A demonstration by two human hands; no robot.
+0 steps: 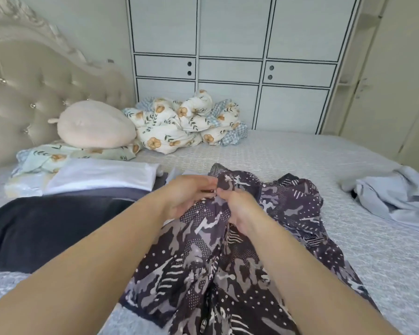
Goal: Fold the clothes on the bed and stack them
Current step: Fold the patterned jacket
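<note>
Two hands meet at the top of the patterned garment point(228, 250), which lies crumpled mid-bed point(300, 155): the left hand point(186, 197) and right hand point(240, 209) both pinch its fabric. Risk, as judged: the thin cloth slips or bunches, giving a crooked fold. A light blue garment point(394, 192) waits unfolded at right; folded pieces point(102, 175) sit at left. No containers in view; the wardrobe point(230, 64) is shut
</note>
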